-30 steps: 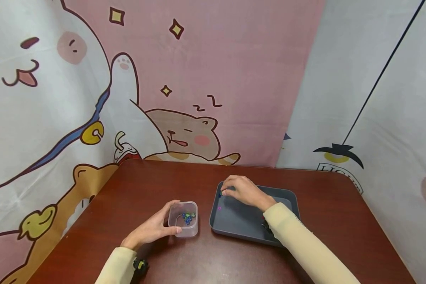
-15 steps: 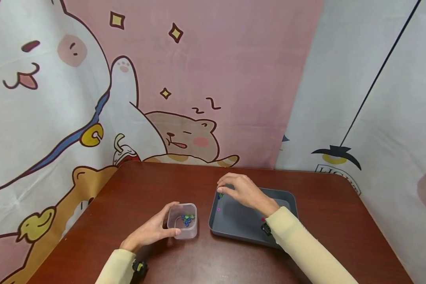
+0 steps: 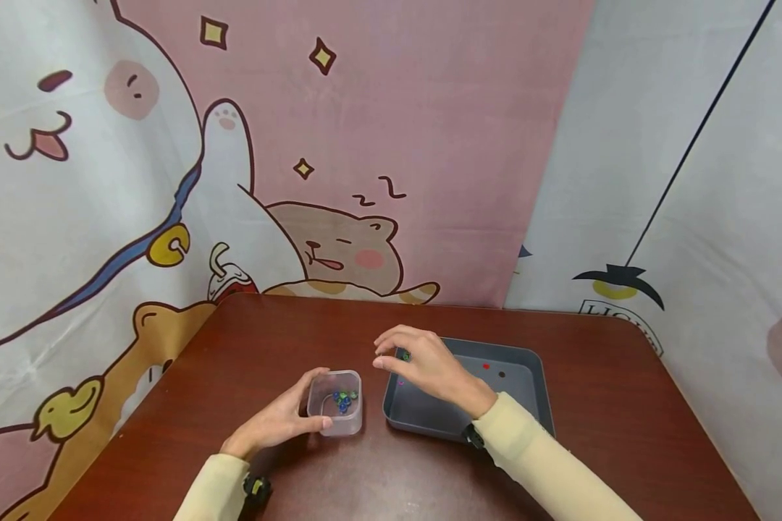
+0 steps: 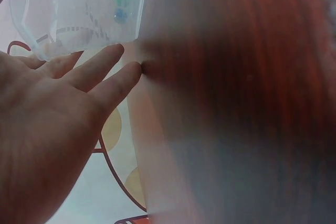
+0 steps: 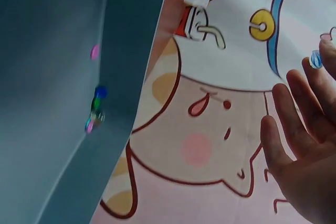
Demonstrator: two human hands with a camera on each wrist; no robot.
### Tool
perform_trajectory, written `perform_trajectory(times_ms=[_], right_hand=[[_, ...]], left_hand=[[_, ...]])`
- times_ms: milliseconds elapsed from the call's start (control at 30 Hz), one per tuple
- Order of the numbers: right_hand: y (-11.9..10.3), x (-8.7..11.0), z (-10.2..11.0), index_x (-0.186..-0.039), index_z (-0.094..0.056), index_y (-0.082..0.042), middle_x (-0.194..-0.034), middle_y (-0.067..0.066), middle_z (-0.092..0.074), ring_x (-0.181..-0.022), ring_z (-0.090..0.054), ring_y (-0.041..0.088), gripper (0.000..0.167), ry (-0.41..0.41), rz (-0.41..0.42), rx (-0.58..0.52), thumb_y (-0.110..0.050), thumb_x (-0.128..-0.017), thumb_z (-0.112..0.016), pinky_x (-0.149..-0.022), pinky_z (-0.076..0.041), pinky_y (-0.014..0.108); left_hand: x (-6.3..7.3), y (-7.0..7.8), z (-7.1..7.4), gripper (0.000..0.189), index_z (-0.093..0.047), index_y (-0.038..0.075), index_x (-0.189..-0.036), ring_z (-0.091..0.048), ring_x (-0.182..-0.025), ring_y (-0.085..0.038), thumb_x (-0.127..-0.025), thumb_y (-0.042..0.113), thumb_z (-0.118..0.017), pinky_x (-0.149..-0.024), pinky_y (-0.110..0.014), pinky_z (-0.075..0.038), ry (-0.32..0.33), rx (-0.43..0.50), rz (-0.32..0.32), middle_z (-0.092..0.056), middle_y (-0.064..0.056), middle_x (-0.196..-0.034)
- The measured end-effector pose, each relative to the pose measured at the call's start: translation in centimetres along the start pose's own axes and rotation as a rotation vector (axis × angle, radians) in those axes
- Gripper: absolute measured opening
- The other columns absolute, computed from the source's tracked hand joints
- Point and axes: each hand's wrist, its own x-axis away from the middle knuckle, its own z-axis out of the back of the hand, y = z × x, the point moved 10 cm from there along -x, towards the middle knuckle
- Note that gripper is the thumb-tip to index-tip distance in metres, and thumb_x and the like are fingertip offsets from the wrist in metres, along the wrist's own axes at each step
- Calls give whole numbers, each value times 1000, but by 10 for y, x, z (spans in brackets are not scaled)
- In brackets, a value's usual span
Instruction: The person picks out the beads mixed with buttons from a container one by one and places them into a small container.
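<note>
My left hand (image 3: 276,423) holds a clear plastic box (image 3: 344,430) by its sides, thumb at the front and fingers behind. Blue and green beads (image 3: 343,399) lie on the box's floor. Above the left rim of a grey tray (image 3: 423,405), my right hand (image 3: 430,367) pinches a small blue striped bead (image 5: 315,59) between thumb and index finger, its other fingers spread in the right wrist view. Inside the tray, a magenta bead (image 5: 94,52) lies near a cluster with a blue bead (image 5: 101,92) and a green bead (image 5: 96,103).
A red bead (image 3: 486,366) and a dark bead (image 3: 502,374) lie toward the tray's back right. Box and tray stand apart on a brown wooden table (image 3: 300,329). A printed cartoon curtain (image 3: 463,145) hangs behind the table.
My right hand has risen from the tray's back left corner and moved left over the rim, toward the box. The red and dark beads have come into sight. My left hand stays on the box.
</note>
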Motion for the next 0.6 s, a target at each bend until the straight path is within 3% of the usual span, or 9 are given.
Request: perform_trajectory(times_ms=[367,600], right_hand=[[-15,1,-31,-104,-75,-20,-121,-5,-70,-113,-65,12,12,-8,2,-24,-28,-95,-78,-91,-52,38],[-14,3,-56,-107,-76,-19,-121,-5,-70,-114,-64,9,15,-73,-1,-36,-29,-96,-76,-93,-52,31]], left_hand=[[-1,-1,-1,86,-25,10,-158,-55,-124,-32,-93,26,-79,-102,-48,-45,-10,2,-10,-49,-19,-145],[-1,1,-1,83,-25,12,-158,-56,-124,-34,-94,25,-77,-100,-44,-48,-23,24,-23,-49,-20,-145]])
